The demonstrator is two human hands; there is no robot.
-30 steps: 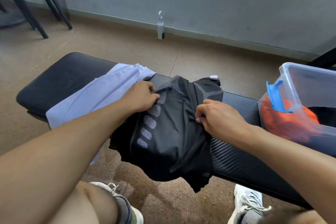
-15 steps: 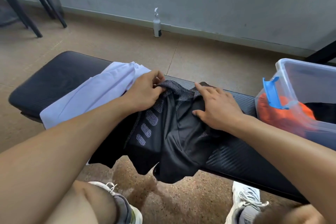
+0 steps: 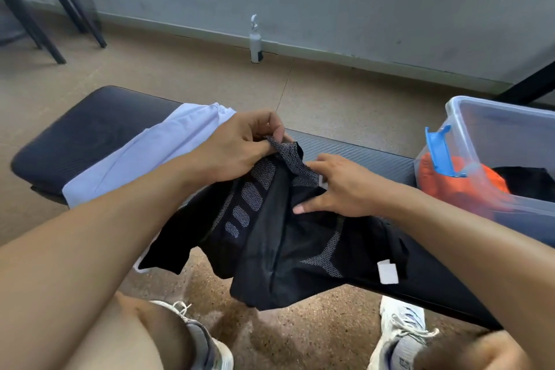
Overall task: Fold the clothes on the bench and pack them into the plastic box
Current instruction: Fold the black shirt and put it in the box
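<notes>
A black sports garment (image 3: 279, 246) with grey patterned patches lies crumpled across the black bench (image 3: 84, 135), its lower part hanging over the near edge. My left hand (image 3: 240, 144) pinches a grey patterned edge of it and lifts that edge slightly. My right hand (image 3: 339, 186) lies flat on the garment with fingers spread, pressing it down. A white garment (image 3: 150, 153) lies on the bench to the left, partly under my left arm. The clear plastic box (image 3: 492, 117) stands at the right with an orange item (image 3: 462, 183) and something dark inside.
A blue latch (image 3: 440, 150) hangs on the box's near wall. A small spray bottle (image 3: 255, 39) stands on the floor by the wall. Black chair legs (image 3: 51, 15) are at the far left. My shoes (image 3: 399, 333) rest on the floor under the bench.
The garment has been turned and spread lower over the bench edge, a white label now showing. My left hand went from pressing to pinching a raised edge; my right hand shifted right, flat.
</notes>
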